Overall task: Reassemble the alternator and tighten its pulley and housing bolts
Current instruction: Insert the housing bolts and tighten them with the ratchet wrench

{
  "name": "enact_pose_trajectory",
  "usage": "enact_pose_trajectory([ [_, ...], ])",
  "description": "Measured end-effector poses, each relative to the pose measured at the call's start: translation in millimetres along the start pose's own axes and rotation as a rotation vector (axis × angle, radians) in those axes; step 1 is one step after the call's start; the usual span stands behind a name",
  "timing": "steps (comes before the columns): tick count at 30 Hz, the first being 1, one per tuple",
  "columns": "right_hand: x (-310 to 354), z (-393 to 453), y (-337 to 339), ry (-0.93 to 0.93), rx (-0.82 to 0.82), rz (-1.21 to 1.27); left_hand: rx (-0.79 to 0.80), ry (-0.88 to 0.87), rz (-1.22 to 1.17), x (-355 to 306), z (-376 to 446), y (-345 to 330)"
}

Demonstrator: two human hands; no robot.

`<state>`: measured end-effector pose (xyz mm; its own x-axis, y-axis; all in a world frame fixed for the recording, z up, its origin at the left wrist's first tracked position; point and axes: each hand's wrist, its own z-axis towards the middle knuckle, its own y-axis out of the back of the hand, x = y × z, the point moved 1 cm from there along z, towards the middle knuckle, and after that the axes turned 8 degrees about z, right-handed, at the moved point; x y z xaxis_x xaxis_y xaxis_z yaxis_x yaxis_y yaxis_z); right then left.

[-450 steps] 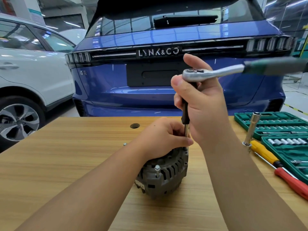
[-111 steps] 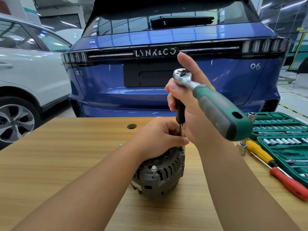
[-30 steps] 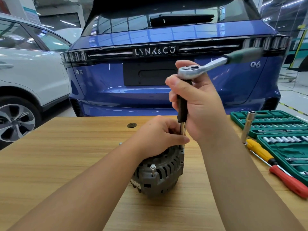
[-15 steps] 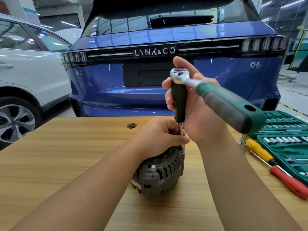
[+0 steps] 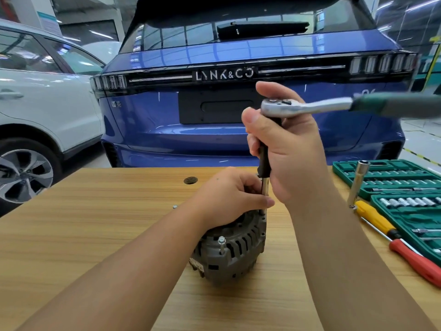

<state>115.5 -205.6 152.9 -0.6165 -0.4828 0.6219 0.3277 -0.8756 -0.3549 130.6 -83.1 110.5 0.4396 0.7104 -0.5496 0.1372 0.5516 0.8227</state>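
Your right hand (image 5: 288,149) is curled round the black grip of the upright extension bar (image 5: 264,161), thumb near the top and fingers wrapped behind; the ratchet (image 5: 307,107) sits on top of that bar, its chrome head just above your thumb and its green handle running out level to the right, blurred at the far end. Your left hand (image 5: 229,197) rests on top of the alternator (image 5: 232,249), fingers curled and pinching the bare metal lower part of the bar just above the housing; the bar's tip meets the alternator's right upper rim, but the socket and the bolt under it are hidden by your fingers.

The alternator stands on the wooden table (image 5: 95,235), roughly in the middle, below both hands; one housing bolt (image 5: 221,242) stands proud of its near face, head raised clear of the casting; a small loose bolt (image 5: 175,206) lies on the table to the left of your left hand, well apart from the alternator.

To your right, a green socket set case (image 5: 391,185) lies open at the table's edge; a long chrome socket (image 5: 358,185) stands upright just beside it; a yellow-handled screwdriver (image 5: 374,218) and a red-handled screwdriver (image 5: 417,261) lie in front of the case. Beyond the table stands a blue car (image 5: 214,130), tail toward you; a white car (image 5: 43,103) is at the left.
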Motion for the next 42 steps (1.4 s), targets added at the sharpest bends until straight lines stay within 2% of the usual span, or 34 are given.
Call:
enact_pose_trajectory([
  [3, -5, -1, -6, 0.142, 0.045, -0.083, -0.02, -0.044, -0.033, 1, -3, 1],
  [7, -9, 0, -6, 0.112, 0.095, -0.004, -0.029, -0.06, -0.095, 1, -7, 1],
  [9, -9, 1, -2, 0.067, 0.122, 0.059, -0.02, -0.054, -0.085, 1, -8, 1],
  [14, -4, 3, 5, -0.213, 0.195, 0.383, -0.026, -0.073, -0.048, -3, -8, 4],
  [16, -2, 2, 3, -0.248, 0.229, 0.433, -0.026, -0.083, -0.062, -4, -7, 3],
  [19, -1, 1, -3, -0.24, 0.108, 0.279, -0.037, -0.08, -0.076, 2, -2, 0],
  [23, 3, -1, -6, -0.082, -0.111, -0.024, -0.019, -0.028, -0.008, 4, 3, -2],
  [25, 4, 0, -3, -0.073, -0.198, -0.099, -0.007, -0.012, 0.011, 4, 3, -2],
  [27, 6, 0, 0, -0.136, -0.162, -0.048, -0.006, 0.003, 0.0, 5, 3, -1],
  [29, 6, 0, 3, -0.18, -0.042, 0.049, -0.002, 0.01, -0.003, 6, 3, -1],
  [31, 6, -2, 2, -0.127, 0.039, 0.077, 0.004, 0.017, -0.017, 5, 3, -1],
  [36, 2, -6, -9, 0.137, 0.041, -0.135, -0.006, -0.013, -0.059, 4, 0, 0],
  [39, 1, -9, -12, 0.139, 0.091, -0.164, 0.002, 0.005, -0.053, 4, -1, 0],
  [42, 1, -5, -10, 0.053, 0.103, -0.044, 0.008, 0.014, -0.047, 4, 1, 0],
])
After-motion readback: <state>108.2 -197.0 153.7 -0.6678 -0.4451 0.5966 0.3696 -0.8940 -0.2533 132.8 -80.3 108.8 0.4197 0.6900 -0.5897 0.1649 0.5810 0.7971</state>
